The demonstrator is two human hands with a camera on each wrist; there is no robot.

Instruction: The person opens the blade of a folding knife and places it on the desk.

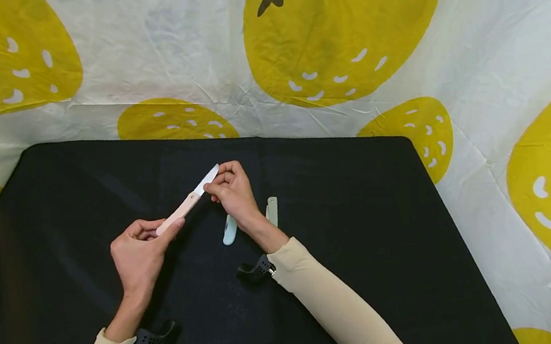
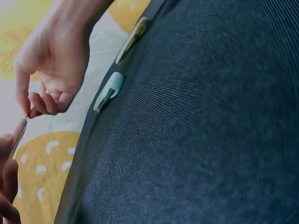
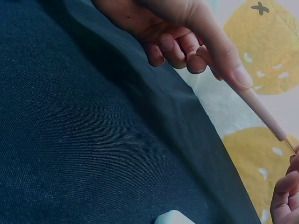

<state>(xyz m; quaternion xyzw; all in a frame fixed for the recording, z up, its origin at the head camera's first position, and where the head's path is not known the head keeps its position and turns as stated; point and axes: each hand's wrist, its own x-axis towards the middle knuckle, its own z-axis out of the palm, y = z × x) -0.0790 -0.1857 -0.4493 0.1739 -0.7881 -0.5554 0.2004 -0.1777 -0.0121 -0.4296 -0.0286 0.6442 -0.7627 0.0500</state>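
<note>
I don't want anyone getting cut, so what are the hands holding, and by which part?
A pale pink folding knife. The left hand holds the far end of its handle; the right hand pinches its blade.

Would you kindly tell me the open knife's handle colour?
The handle is pale pink, clearest from the head.

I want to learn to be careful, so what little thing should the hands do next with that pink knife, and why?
Perhaps the right hand should gently let go of the blade: its fingers pinch it, the blade already sticks out roughly in line with the pink handle, and the left hand holds that handle.
</note>
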